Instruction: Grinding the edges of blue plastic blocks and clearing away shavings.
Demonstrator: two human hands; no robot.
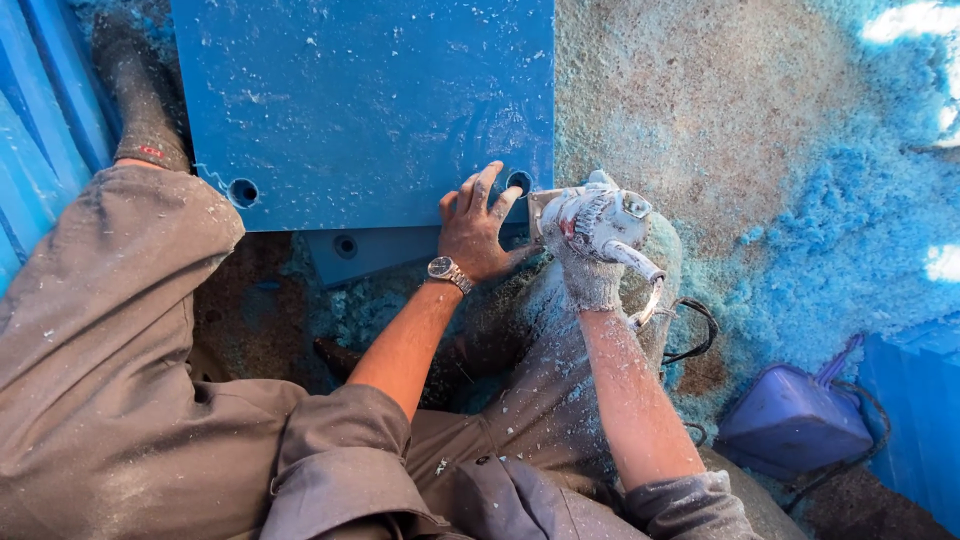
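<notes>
- Blue plastic shavings lie thick over the floor in the head view, heaped to the right of the work and dusted over the person's grey trousers and forearms.
- Containers: a blue-violet plastic box with a lid sits on the floor at lower right, closed, so its contents cannot be seen; a dark cable runs beside it.
- A flat blue plastic panel lies on the floor ahead of the person, its surface flecked with pale chips. Round holes are cut near its near edge, one at the left and one at the right corner. A second blue panel shows just beneath its near edge, with a small hole of its own.
- The left hand, bare and wearing a metal wristwatch, presses flat on the near right corner of the top panel, fingers spread, open grip, fingertips just beside the right hole.
- The right hand, in a dusty knitted work glove, is closed around a shaving-coated handheld power tool, whose front end meets the panel's right edge beside the left hand.
- A black cord loops from the tool past the right forearm.
</notes>
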